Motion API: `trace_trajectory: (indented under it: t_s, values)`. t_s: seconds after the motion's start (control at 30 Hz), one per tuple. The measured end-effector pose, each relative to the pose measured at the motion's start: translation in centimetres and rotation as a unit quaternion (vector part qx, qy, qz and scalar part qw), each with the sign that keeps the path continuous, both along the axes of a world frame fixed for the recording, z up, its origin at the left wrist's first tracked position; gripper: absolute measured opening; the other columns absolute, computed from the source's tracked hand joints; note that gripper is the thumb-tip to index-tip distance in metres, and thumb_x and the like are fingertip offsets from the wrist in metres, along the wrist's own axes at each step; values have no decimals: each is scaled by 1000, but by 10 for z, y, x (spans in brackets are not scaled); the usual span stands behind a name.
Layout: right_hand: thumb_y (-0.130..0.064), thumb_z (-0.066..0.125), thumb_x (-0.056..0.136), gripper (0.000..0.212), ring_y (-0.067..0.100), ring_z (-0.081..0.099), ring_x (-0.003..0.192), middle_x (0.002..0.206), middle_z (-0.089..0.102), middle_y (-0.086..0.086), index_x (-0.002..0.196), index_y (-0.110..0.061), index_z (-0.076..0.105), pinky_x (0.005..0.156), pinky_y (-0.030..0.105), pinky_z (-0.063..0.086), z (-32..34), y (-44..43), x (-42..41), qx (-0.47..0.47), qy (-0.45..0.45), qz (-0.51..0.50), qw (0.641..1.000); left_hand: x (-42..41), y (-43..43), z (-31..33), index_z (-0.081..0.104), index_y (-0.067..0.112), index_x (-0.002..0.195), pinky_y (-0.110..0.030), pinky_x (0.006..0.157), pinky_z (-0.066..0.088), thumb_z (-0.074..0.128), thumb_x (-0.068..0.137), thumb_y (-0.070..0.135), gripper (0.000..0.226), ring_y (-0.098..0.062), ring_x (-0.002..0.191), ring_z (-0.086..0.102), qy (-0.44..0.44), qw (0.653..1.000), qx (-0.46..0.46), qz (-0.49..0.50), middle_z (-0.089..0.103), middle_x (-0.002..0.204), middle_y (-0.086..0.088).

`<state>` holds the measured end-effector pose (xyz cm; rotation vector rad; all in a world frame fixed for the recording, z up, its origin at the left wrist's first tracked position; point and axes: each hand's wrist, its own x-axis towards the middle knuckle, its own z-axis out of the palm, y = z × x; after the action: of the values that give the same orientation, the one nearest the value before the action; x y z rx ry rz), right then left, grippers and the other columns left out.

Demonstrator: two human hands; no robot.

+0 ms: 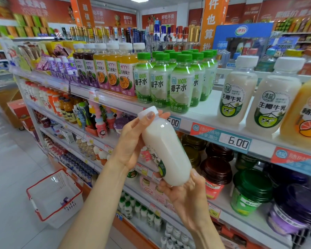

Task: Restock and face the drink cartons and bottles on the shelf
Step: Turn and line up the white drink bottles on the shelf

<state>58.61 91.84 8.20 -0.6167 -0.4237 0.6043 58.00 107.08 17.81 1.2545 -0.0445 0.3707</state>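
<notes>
Both hands are gripping 1 milk bottle (166, 148). The left hand (131, 141) is wrapping the upper body, with a fingertip resting by the white cap (148, 112). The right hand (185, 196) is cupping the base, fingers curled under it.

Position: the bottle is hanging tilted in the air, cap up and to the left, just in front of the price rail (237, 142) and below the top shelf (210, 106).

Appearance: clear plastic, filled with opaque white liquid, wide white cap. The green-and-white label is facing mostly away from the camera, with only its edge showing.

Surroundings: 2 matching bottles (238, 94) (275, 101) are standing upright on the shelf, labels forward. Bare shelf is showing between them and the green-capped coconut water bottles (181, 87). An orange juice bottle (302, 112) is standing at the far right. A white basket (56, 196) is sitting on the floor.

Judgement on the step:
- Bring the bottle upright before it goes over the shelf lip.
- Rotate it so the label faces out.
- Set it in the bare space beside its 2 mates, level with their front line.
- Keep the right hand under the base until it is standing. The smooth plastic is likely slippery, and the neighbours are close enough to knock.
</notes>
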Motion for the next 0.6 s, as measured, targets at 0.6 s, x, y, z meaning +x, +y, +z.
trace_trajectory:
  t_s: [0.6]
  values:
    - [-32,64,83,32,18,67,94,103,71,-1,115,-30,62,82,29,55,56,-11,34,-256,-257,-281,888,-9,-9,-5,56,17,114,-13,67,50,80,57,30,63,2,85,65,29,967,225,120,68,99,7]
